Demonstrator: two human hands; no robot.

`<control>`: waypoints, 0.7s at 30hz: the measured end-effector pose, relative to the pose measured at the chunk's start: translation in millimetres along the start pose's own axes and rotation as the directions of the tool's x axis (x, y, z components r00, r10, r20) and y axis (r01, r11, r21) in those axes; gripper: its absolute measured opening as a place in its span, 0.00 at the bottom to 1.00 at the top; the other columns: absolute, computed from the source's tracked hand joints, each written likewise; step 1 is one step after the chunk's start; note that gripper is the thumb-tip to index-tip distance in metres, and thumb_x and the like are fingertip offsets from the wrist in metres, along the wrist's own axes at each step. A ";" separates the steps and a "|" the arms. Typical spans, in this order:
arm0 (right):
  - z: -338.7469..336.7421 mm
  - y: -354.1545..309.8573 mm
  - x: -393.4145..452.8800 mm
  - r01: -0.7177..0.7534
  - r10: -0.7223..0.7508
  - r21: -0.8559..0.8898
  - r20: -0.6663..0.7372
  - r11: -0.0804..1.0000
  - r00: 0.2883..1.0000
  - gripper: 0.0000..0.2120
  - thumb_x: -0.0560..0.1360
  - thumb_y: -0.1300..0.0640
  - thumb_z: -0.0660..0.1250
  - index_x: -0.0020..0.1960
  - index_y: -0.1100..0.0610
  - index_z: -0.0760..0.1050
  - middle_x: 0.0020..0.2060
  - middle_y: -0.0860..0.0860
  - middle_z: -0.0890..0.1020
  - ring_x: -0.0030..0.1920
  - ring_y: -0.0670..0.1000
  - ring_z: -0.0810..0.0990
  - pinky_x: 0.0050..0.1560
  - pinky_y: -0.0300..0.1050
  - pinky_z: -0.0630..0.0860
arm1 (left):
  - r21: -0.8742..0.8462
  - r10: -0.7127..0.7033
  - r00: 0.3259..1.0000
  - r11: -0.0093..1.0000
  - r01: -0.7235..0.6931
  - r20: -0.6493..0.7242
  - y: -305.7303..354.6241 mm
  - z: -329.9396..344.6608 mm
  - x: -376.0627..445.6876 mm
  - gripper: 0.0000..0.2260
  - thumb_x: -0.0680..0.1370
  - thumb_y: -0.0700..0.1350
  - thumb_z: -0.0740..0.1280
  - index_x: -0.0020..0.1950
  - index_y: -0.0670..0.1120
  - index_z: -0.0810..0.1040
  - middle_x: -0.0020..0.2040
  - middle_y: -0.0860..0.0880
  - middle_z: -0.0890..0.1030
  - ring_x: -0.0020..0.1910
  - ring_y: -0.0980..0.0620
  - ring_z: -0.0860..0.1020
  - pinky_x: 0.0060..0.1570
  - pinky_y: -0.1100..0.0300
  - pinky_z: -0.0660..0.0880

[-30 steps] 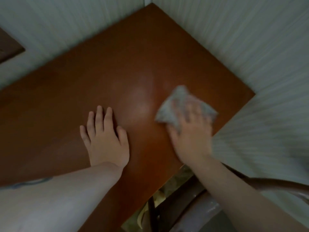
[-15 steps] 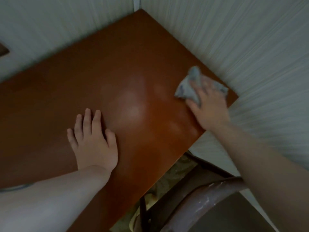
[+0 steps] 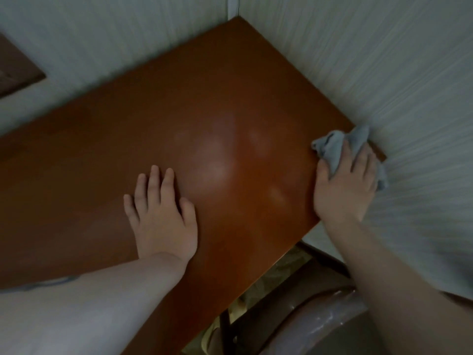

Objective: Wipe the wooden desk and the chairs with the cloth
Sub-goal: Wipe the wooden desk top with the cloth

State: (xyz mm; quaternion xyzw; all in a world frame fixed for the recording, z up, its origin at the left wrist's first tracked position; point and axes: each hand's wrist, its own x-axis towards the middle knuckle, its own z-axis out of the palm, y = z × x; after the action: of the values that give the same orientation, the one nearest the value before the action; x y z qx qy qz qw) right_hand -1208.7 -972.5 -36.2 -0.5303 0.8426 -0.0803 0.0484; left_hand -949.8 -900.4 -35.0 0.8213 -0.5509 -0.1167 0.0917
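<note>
Left hand flat, fingers straight, on desk; right hand grips cloth.

Pale walls with fine grey streaks meet in a corner at the top of the view, where a thin white strip runs down the joint. On the left wall, at the picture's edge, sits part of a dark brown panel set in a lighter frame. Low in the view a patch of mottled yellowish floor shows, too blurred to read further.
</note>
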 end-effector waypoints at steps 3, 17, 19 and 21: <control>9.3 -50.6 -61.9 0.529 -0.526 -0.001 0.118 0.848 0.843 0.29 0.78 0.41 0.50 0.77 0.47 0.51 0.76 0.57 0.56 0.76 0.59 0.53 0.71 0.62 0.55 | 0.001 0.002 1.000 1.000 -0.002 -0.008 -1.1 0.8 -0.4 0.26 0.78 0.53 0.47 0.77 0.51 0.57 0.78 0.50 0.55 0.77 0.49 0.47 0.75 0.46 0.42; 20.1 -129.8 -47.5 0.875 -0.866 0.115 0.252 0.469 0.432 0.28 0.79 0.41 0.53 0.77 0.41 0.51 0.78 0.50 0.52 0.77 0.53 0.47 0.73 0.56 0.49 | -0.038 0.006 1.000 0.999 -0.008 -0.029 -1.5 0.3 0.8 0.28 0.76 0.54 0.46 0.75 0.49 0.62 0.77 0.49 0.59 0.77 0.48 0.51 0.74 0.46 0.44; 20.7 -136.2 -12.4 0.816 -0.782 0.061 0.335 0.574 0.525 0.29 0.80 0.41 0.54 0.77 0.42 0.47 0.78 0.50 0.49 0.77 0.53 0.45 0.73 0.55 0.47 | -0.043 0.007 1.000 0.999 -0.007 -0.007 -1.7 0.5 0.4 0.27 0.77 0.53 0.47 0.76 0.50 0.60 0.78 0.50 0.57 0.77 0.49 0.49 0.75 0.46 0.42; 20.2 -121.4 10.1 0.500 -0.481 -0.007 0.259 0.866 0.838 0.29 0.80 0.41 0.51 0.78 0.45 0.46 0.78 0.53 0.50 0.77 0.55 0.47 0.74 0.58 0.48 | -0.069 0.003 1.000 0.998 -0.003 -0.001 -3.1 0.5 0.8 0.27 0.78 0.53 0.47 0.77 0.52 0.56 0.78 0.51 0.55 0.77 0.51 0.47 0.74 0.48 0.40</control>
State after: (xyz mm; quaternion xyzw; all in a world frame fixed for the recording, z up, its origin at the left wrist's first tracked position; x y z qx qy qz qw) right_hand -1102.1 -1034.9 -33.3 -0.7354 0.6683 0.0082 0.1115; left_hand -946.9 -899.9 -36.4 0.8170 -0.5475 -0.1353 0.1203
